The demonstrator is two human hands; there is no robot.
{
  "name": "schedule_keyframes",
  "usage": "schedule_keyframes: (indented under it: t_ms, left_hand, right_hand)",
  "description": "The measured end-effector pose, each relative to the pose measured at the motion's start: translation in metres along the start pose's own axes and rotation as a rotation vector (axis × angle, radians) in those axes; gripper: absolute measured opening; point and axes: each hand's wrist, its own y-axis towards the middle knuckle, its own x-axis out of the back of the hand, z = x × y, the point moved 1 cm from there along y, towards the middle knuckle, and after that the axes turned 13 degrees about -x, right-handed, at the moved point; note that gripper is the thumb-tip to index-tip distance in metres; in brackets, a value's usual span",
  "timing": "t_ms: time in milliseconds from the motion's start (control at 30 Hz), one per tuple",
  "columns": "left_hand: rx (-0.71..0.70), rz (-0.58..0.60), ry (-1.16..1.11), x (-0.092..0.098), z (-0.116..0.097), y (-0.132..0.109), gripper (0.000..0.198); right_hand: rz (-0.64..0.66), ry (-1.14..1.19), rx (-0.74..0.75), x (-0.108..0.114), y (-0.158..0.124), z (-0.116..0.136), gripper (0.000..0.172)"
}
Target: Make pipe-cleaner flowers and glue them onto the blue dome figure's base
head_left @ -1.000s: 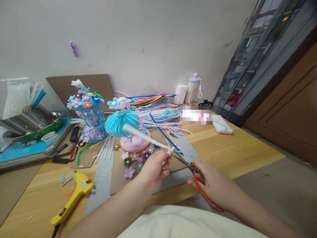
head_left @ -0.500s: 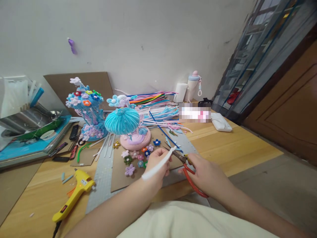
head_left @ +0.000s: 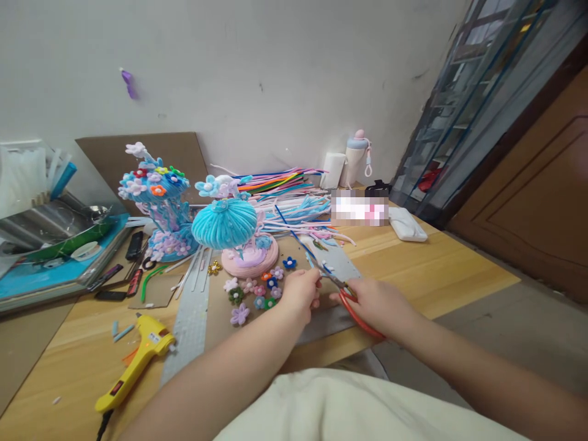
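Note:
My left hand (head_left: 301, 295) is closed in a pinch over the cardboard, its wrist bent. Of the white pipe cleaner it grips, little more than a pale end shows by the fingertips; the hand hides the rest. My right hand (head_left: 374, 304) is wrapped around the red-handled scissors (head_left: 361, 318), whose blades point up and left, close to the left fingertips. Several small pipe-cleaner flowers (head_left: 239, 314) lie on the cardboard sheet (head_left: 220, 334) left of my left hand. Beyond them stands a turquoise domed pipe-cleaner piece (head_left: 225, 223) on a round pink base (head_left: 245, 269).
A yellow glue gun (head_left: 140, 361) lies at the left front. Behind it stands a blue flower-covered piece (head_left: 156, 184), with a metal bowl (head_left: 59, 223) farther left. Bundled pipe cleaners (head_left: 285, 205) run along the wall. A bottle (head_left: 353, 162) and a white case (head_left: 408, 224) are at right.
The white strip that lay across my left wrist no longer shows there. My left hand has turned and the scissors have shifted slightly left. The view has moved a little.

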Motion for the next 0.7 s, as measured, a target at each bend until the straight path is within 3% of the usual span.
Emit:
schedule_keyframes:
  t_ms: [100, 200, 333, 400, 567, 700]
  left_hand:
    - [0.008, 0.031, -0.005, -0.002, -0.001, 0.005, 0.018]
    - [-0.020, 0.106, -0.012, 0.005, -0.007, -0.004, 0.022]
    - [-0.070, 0.205, 0.053, 0.045, -0.018, -0.037, 0.024]
    - [-0.143, 0.258, 0.309, 0.078, -0.024, -0.058, 0.022]
    - [-0.327, 0.198, 1.056, 0.170, -0.037, -0.107, 0.016]
    - [-0.280, 0.127, 1.614, 0.208, -0.031, -0.127, 0.018]
  right_hand:
    - [0.047, -0.003, -0.036, -0.002, 0.015, -0.007, 0.052]
    - [0.120, -0.027, -0.184, 0.000, 0.037, -0.023, 0.058]
    - [0.123, -0.030, -0.317, 0.004, 0.064, -0.048, 0.055]
    - [0.119, -0.025, -0.325, 0.004, 0.070, -0.056, 0.051]
    - [0.062, -0.003, -0.322, -0.006, 0.069, -0.058, 0.050]
    - [-0.052, -0.032, -0.356, -0.017, 0.064, -0.053, 0.054]
